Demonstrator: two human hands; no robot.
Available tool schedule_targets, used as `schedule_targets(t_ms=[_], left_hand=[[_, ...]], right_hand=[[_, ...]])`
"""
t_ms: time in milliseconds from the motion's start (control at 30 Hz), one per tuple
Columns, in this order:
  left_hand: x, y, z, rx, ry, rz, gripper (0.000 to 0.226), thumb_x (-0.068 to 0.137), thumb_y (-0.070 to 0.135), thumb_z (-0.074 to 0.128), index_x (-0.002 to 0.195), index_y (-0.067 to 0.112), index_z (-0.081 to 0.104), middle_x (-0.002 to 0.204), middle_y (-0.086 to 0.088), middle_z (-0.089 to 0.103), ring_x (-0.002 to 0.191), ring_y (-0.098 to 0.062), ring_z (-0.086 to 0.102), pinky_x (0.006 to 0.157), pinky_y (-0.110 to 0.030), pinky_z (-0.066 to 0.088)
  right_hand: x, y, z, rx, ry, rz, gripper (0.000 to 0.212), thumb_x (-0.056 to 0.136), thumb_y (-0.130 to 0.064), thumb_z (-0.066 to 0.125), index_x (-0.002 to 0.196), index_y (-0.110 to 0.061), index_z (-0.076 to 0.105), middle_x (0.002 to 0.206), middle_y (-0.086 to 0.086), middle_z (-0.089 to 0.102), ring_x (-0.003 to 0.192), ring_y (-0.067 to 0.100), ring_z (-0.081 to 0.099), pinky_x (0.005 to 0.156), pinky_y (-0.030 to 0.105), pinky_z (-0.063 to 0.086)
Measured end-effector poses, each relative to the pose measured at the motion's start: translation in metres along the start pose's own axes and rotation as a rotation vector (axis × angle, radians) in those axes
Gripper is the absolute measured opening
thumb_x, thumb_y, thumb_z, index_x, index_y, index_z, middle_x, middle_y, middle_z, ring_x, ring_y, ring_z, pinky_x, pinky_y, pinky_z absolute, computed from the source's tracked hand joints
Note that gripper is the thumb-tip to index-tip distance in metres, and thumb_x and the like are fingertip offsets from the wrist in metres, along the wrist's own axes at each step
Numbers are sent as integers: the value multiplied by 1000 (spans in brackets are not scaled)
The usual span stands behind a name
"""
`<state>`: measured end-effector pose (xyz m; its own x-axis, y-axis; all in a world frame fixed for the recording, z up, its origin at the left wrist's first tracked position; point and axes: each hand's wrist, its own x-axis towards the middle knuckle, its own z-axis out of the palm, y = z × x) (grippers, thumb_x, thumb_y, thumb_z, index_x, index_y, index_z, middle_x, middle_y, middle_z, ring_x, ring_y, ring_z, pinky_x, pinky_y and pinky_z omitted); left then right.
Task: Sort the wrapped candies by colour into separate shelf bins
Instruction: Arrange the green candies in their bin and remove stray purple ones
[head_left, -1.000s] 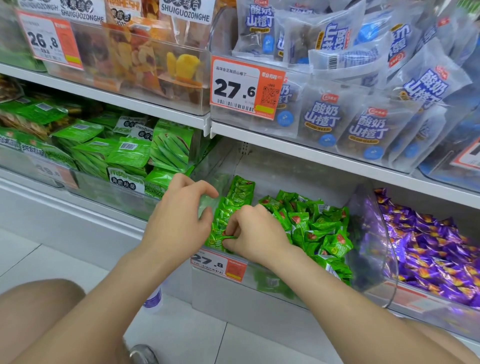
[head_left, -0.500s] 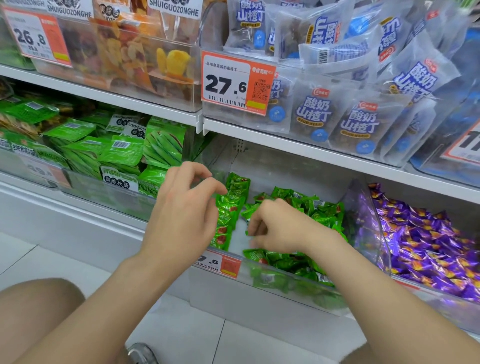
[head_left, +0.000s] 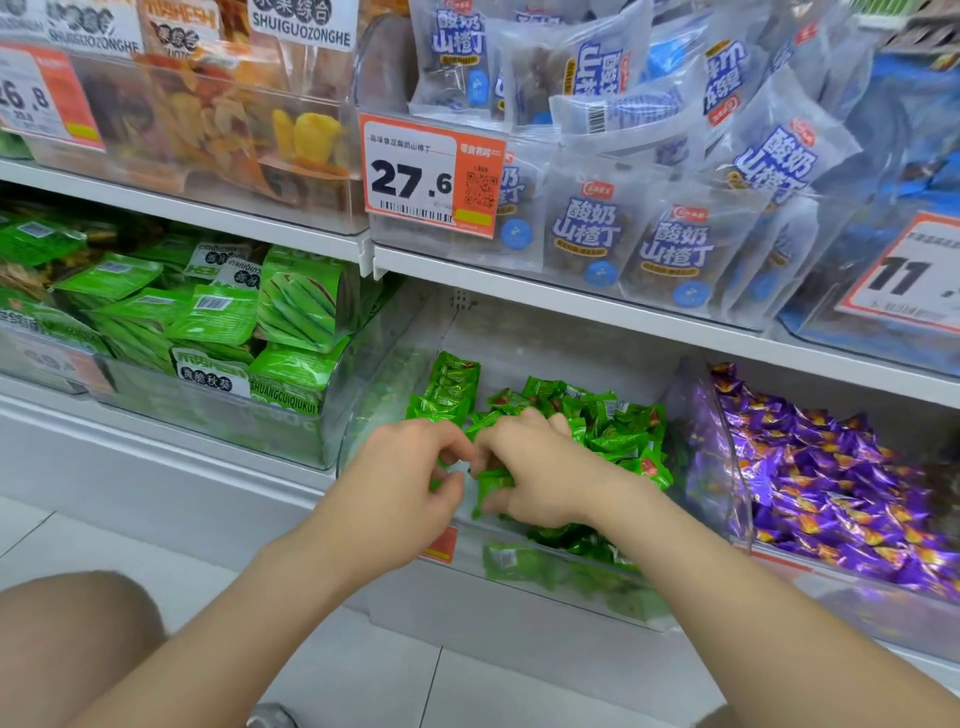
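In the clear plastic shelf bin (head_left: 363, 441), the right hand (head_left: 545, 467) has its grip clamped on several shiny green wrapped candies (head_left: 613, 434). The left hand (head_left: 405, 488), at its nine o'clock, pinches another. At three o'clock, purple foil-wrapped candies (head_left: 831, 478) fill the neighbouring bin (head_left: 698, 441).

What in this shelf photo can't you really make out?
All head view:
- Price tag of the green candies: hidden by the left hand.
- Whether the left hand pinches a candy: its curled fingers hide it.
- Tag reading 11: cut off by the right edge.
- Far-left tag: blurred, cut by the left edge.
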<state>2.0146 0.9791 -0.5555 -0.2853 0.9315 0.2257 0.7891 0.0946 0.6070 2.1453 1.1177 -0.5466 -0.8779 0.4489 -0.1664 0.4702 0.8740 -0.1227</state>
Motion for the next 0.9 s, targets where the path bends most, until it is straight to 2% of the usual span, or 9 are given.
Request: schedule_targets(t_ms=[100, 200, 333, 433, 467, 533, 667, 800, 900], left_hand=[[2, -1, 3, -59, 0, -85, 35, 88, 12, 64, 120, 26, 69, 100, 11, 69, 79, -3, 69, 82, -29, 58], [3, 7, 2, -288, 50, -136, 16, 93, 25, 73, 109, 27, 70, 97, 7, 72, 79, -5, 73, 78, -33, 61], [2, 13, -12, -580, 108, -195, 8, 93, 27, 79, 92, 21, 75, 81, -11, 74, 74, -21, 72, 72, -54, 59], [-6, 6, -26, -371, 139, -93, 9, 91, 34, 80, 85, 27, 79, 65, 6, 68, 55, -4, 52, 53, -32, 46], [-9, 5, -31, -268, 176, -71, 8, 89, 34, 82, 84, 28, 79, 60, 15, 65, 49, -1, 48, 50, -18, 38], [-15, 2, -42, -88, 266, -62, 10, 84, 36, 84, 80, 33, 76, 65, 19, 64, 55, 4, 52, 53, -11, 34], [-15, -17, -48, 53, 342, -132, 13, 84, 36, 81, 76, 35, 71, 79, 12, 60, 70, 6, 53, 63, -18, 33], [-13, -24, -44, 64, 354, -174, 13, 85, 33, 80, 79, 36, 69, 83, 9, 53, 70, -2, 52, 66, -30, 37], [-12, -27, -42, 81, 343, -179, 11, 85, 35, 80, 82, 36, 69, 85, 8, 48, 74, -5, 52, 67, -33, 40]], right_hand=[[-10, 11, -14, 318, 212, 93, 27, 81, -35, 85, 98, -34, 65, 95, -13, 62, 99, 17, 60, 92, 36, 47], [-27, 15, -28, 775, 399, 167, 23, 78, -31, 89, 92, -28, 72, 85, -2, 76, 84, 23, 72, 85, 40, 59], [-49, 3, -40, 1042, 374, 150, 20, 86, -27, 86, 103, -21, 78, 85, 8, 79, 82, 26, 77, 84, 43, 60], [-49, -6, -41, 1117, 231, 112, 22, 89, -20, 83, 108, -13, 77, 88, 8, 80, 80, 21, 78, 73, 33, 57], [-46, -9, -38, 1119, 205, 112, 22, 89, -17, 83, 110, -12, 76, 91, 7, 80, 83, 21, 78, 74, 31, 57], [-35, -15, -28, 1045, 234, 136, 22, 89, -13, 83, 110, -14, 77, 96, 4, 80, 89, 19, 78, 82, 32, 61], [-9, -20, -9, 423, 284, 95, 24, 86, -36, 84, 108, -33, 78, 96, -16, 73, 91, 10, 66, 89, 30, 55], [9, -31, 2, 322, 98, -16, 17, 77, -26, 90, 92, -22, 82, 72, -14, 70, 73, -1, 67, 74, 15, 53], [23, -39, 9, 322, 73, -61, 11, 76, -17, 87, 84, -21, 80, 68, -13, 70, 68, -3, 68, 83, 27, 59]])
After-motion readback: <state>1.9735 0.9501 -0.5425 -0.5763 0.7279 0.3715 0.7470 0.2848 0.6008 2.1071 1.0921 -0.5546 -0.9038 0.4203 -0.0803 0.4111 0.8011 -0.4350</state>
